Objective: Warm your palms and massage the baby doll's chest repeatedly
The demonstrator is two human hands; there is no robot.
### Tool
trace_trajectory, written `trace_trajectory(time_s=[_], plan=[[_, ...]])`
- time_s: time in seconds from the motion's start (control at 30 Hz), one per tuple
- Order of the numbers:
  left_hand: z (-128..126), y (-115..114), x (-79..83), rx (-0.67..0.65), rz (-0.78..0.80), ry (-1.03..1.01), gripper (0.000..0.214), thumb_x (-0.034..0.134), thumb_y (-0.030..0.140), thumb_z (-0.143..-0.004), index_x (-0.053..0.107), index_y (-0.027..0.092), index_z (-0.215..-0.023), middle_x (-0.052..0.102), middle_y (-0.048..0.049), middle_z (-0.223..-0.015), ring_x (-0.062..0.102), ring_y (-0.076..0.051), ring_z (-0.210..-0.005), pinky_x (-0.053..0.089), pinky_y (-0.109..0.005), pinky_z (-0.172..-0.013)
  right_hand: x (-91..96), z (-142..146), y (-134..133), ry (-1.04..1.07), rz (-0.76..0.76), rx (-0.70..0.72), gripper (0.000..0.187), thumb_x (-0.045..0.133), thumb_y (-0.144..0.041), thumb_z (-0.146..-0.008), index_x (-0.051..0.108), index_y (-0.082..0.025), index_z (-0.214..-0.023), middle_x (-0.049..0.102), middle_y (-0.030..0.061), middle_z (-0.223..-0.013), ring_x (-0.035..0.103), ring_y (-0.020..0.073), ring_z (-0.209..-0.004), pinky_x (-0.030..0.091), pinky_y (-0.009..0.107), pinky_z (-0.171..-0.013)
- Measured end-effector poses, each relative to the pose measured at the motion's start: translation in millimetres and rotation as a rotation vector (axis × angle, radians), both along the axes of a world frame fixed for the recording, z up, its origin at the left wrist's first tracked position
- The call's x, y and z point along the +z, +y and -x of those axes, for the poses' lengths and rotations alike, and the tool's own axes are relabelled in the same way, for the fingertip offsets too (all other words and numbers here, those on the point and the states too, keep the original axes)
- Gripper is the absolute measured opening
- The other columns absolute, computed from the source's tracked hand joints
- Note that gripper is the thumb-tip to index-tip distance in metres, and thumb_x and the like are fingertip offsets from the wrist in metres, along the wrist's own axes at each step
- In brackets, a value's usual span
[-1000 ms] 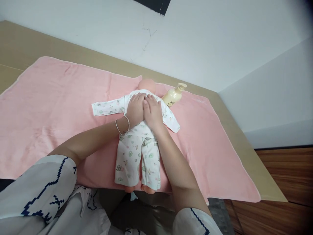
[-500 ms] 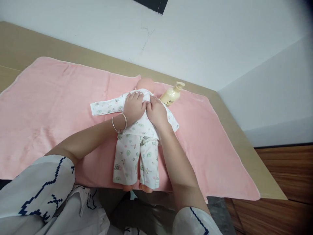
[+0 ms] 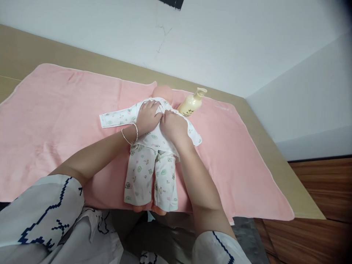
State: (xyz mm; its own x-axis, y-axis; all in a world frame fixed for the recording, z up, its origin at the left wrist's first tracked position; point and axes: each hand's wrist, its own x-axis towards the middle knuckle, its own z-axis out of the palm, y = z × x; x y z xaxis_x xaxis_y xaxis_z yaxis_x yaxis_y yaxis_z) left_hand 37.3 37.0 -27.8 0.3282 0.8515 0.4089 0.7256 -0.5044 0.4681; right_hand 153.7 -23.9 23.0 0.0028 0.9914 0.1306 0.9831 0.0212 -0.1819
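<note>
A baby doll lies on its back, dressed in a white printed long-sleeved top and matching trousers. My left hand rests flat on the chest of the top, fingers stretched toward the doll's head, a bangle around the wrist. Beside it, my right hand has its fingers curled down on the front of the top, gripping the cloth near the middle of the chest; its fingertips are mostly hidden. The thumbs nearly meet. One sleeve stretches out to the left.
Under the doll spreads a pink blanket on a wooden table. A cream pump bottle stands tilted in view by the doll's shoulder on the right. A white wall rises behind the table; brown wooden panels are at right.
My right hand's fingers, stretched out before, have curled in on the top, and the hand has shifted slightly left. My left hand stays flat on the chest. The view has moved slightly.
</note>
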Motion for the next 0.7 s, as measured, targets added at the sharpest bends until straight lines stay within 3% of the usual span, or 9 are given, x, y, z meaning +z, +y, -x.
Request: trace_trajectory(time_s=[0.1,0.27,0.4,0.5,0.6,0.7], plan=[[-2,-8,2.4,0.016,-0.060,-0.006,0.045,0.044,0.025,-0.094,0.060,0.008,-0.132,0.061,-0.0174,-0.138,0.052,-0.031,-0.133,0.035,-0.049,-0.121,-3.6,-6,6,0.072,-0.008,0.033,0.041,0.028,-0.024,-0.100,0.062,-0.010,-0.118,0.068,0.0227,-0.122,0.063,0.0349,-0.117,0.048,0.050,-0.099],[-7,-22,3.0,0.047,-0.120,-0.054,0.033,0.045,0.029,-0.096,0.069,0.015,-0.115,0.067,-0.0141,-0.128,0.058,-0.030,-0.121,0.045,-0.047,-0.110,-27.8,-34,29,0.281,-0.100,0.144,0.040,0.033,-0.030,-0.098,0.056,-0.016,-0.128,0.059,0.0154,-0.142,0.050,0.0310,-0.134,0.033,0.056,-0.116],[-7,-12,-2.3,0.131,-0.081,-0.094,0.039,0.055,0.032,-0.090,0.065,0.013,-0.123,0.064,-0.0159,-0.132,0.055,-0.033,-0.127,0.041,-0.049,-0.115,-36.9,-38,35,0.270,-0.121,0.106,0.050,0.035,-0.033,-0.097,0.049,-0.013,-0.140,0.051,0.0164,-0.151,0.042,0.0330,-0.143,0.027,0.058,-0.121],[-4,2,-6.2,0.134,-0.013,-0.079,0.051,0.061,0.034,-0.085,0.060,0.011,-0.131,0.060,-0.0179,-0.136,0.050,-0.036,-0.134,0.035,-0.053,-0.120,-30.4,-27,28,0.180,-0.135,0.063,0.049,0.032,-0.029,-0.098,0.050,-0.010,-0.140,0.054,0.0200,-0.147,0.046,0.0348,-0.139,0.032,0.058,-0.117],[-1,9,-7.7,0.105,0.024,-0.074,0.053,0.059,0.035,-0.084,0.059,0.014,-0.133,0.059,-0.0160,-0.138,0.049,-0.035,-0.136,0.033,-0.052,-0.122,-18.6,-12,15,0.105,-0.125,0.013,0.042,0.031,-0.024,-0.098,0.060,-0.008,-0.123,0.067,0.0214,-0.125,0.060,0.0344,-0.122,0.044,0.052,-0.106],[0,8,-8.2,0.090,0.028,-0.094,0.051,0.056,0.035,-0.086,0.059,0.016,-0.134,0.057,-0.0146,-0.141,0.047,-0.034,-0.138,0.030,-0.052,-0.124,-11.0,-5,8,0.059,-0.127,-0.058,0.038,0.030,-0.023,-0.099,0.064,-0.009,-0.111,0.071,0.0215,-0.113,0.065,0.0337,-0.111,0.049,0.047,-0.097]])
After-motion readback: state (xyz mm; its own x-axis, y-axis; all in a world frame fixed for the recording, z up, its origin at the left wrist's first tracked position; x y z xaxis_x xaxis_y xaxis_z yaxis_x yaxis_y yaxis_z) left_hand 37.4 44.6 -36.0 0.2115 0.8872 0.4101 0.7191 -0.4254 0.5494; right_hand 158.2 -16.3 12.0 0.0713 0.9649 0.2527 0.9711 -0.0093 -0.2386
